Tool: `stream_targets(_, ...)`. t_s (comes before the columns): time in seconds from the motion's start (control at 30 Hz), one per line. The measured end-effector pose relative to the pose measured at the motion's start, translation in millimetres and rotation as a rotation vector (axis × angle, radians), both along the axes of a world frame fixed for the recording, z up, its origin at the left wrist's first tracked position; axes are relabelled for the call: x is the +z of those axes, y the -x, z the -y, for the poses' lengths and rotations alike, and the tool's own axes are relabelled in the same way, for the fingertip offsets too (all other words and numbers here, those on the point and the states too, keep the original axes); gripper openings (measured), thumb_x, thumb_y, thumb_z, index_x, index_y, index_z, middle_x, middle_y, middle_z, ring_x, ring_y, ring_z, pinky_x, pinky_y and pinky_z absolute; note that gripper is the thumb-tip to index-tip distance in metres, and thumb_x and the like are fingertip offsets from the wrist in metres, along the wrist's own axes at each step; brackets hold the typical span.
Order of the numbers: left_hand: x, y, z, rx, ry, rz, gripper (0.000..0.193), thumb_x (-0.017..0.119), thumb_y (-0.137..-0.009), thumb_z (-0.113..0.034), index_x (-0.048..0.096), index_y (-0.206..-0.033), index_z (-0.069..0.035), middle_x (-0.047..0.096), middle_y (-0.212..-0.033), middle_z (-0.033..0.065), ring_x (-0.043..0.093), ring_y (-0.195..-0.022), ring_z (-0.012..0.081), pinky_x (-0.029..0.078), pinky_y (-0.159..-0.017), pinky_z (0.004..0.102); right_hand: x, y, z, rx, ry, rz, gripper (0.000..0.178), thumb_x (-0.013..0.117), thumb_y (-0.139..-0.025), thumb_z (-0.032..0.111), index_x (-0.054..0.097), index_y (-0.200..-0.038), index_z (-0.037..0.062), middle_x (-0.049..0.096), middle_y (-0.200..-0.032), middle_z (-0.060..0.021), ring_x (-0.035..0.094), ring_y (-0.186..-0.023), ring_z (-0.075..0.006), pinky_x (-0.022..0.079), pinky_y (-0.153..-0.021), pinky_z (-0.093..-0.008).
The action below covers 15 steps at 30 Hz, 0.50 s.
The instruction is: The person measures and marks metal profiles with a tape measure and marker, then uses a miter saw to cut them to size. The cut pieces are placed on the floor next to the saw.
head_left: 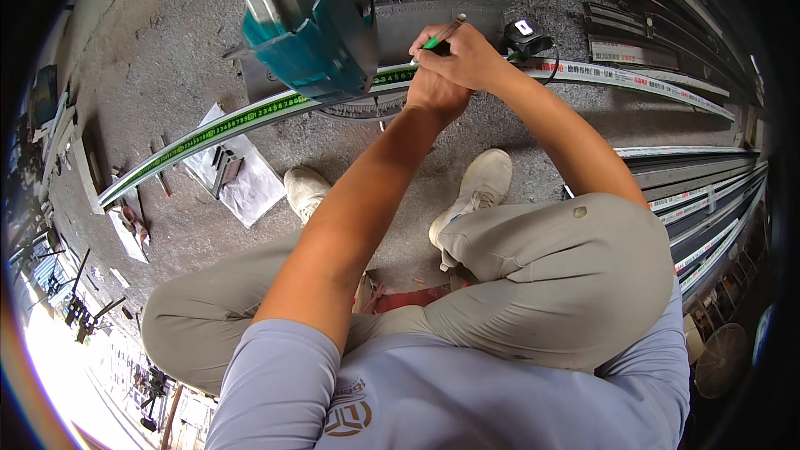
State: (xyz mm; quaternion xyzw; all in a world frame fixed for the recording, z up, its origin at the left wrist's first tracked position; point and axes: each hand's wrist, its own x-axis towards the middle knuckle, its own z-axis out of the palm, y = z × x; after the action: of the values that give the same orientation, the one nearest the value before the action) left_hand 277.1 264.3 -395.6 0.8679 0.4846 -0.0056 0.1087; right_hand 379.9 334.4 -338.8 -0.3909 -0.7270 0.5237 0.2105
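Note:
My right hand [468, 57] is closed around a pen [452, 28] with a green grip, its pale tip pointing down at a green tape measure blade [242, 119]. The blade lies along a long metal profile [621, 77] that runs across in front of me. My left hand [440, 93] sits at the profile just below my right hand, which covers its fingers. Beside my right hand rests the dark tape measure case [528, 37]. A cutting saw with a teal guard [312, 46] stands over the profile, left of my hands.
Stacked metal profiles [700, 175] lie at the right, with more dark strips [633, 29] at the far right. A white sheet [250, 187] with small metal pieces lies on the floor at left. My shoes [487, 179] stand below the profile.

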Motion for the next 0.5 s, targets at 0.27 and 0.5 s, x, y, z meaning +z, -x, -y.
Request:
stream_targets(0.27,6,-1,2,0.038,-0.053,0.016,0.047,0.054,-0.097,-0.019,0.057,-0.142,-0.006,0.058,-0.144,0.0190,0.050,-0.139,0.0336,0.036,-0.113,0.0510,1,-1,-2,0.031,0.034,0.027,0.019,0.071,-0.091,0.021,0.075,-0.101,0.0055,0.075,-0.091,-0.0123,0.072,-0.091,-0.0274,0.054,-0.085,-0.0377)
stream_targets(0.5,1,0,4,0.047,-0.093,0.011,0.045,0.055,-0.097,-0.020,0.058,-0.140,-0.007,0.061,-0.139,0.0176,0.056,-0.132,0.0320,0.040,-0.109,0.0511,0,1,-3,0.071,0.062,0.028,0.019,0.070,-0.093,0.019,0.074,-0.102,0.0038,0.077,-0.095,-0.0110,0.072,-0.094,-0.0248,0.055,-0.089,-0.0362)
